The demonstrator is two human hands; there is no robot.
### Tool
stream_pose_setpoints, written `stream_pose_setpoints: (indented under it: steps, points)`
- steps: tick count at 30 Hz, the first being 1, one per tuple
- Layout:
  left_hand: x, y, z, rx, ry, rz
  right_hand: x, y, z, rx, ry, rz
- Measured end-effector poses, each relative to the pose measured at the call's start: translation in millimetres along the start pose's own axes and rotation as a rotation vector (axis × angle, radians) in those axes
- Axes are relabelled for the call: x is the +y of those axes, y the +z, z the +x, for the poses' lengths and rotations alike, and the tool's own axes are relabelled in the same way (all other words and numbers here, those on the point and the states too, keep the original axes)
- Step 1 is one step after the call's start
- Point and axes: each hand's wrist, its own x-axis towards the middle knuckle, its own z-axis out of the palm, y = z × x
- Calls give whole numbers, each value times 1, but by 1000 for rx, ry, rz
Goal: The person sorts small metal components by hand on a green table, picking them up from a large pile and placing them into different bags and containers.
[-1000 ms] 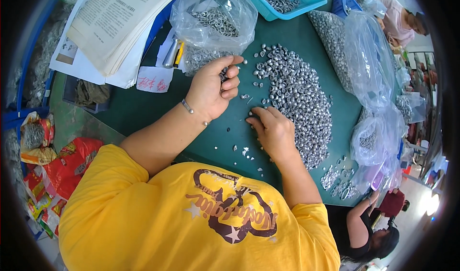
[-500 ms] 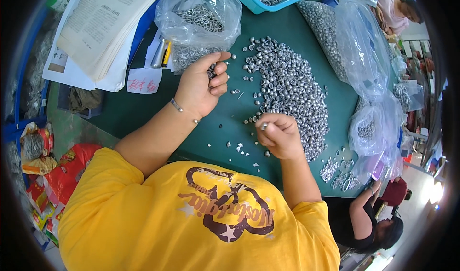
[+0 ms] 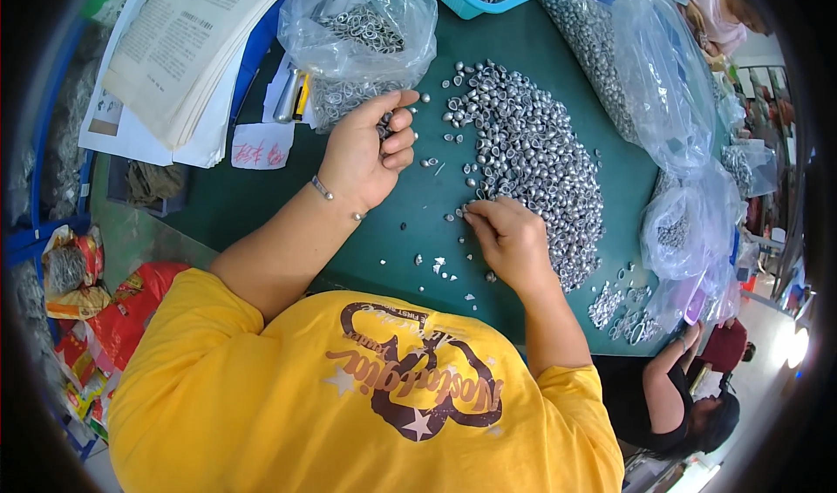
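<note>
My left hand [image 3: 366,151] is raised over the green table with its fingers curled around several small silver metal pieces [image 3: 384,127]. A few more small round pieces show by its fingertips. Thumb and forefinger of my right hand [image 3: 516,242] are pinched together at the table, at the near left edge of a large heap of domed, hollow silver metal pieces [image 3: 540,153]. One small piece [image 3: 459,213] lies right at those fingertips. Whatever sits between them is hidden.
Clear plastic bags of metal rings [image 3: 370,31] and pieces [image 3: 588,48] stand beyond my left hand and at the right. A turquoise tray [image 3: 488,6] sits at the far edge. Papers [image 3: 179,57] lie left. Metal scraps [image 3: 623,310] lie near right. Other people sit at the right.
My right hand has turned and lowered its fingertips to the table by the heap; the silver piece seen in them before is hidden or gone. My left hand has stayed almost still.
</note>
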Motion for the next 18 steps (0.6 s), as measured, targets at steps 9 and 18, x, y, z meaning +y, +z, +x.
stream_pose_setpoints:
  steps: [9, 18]
  points:
    - [-1, 2, 0, 28, -2, 0, 14, -29, -2, -28, 341, 1781]
    - [-1, 2, 1, 60, 2, 22, 15, -15, 23, 58, 103, -187]
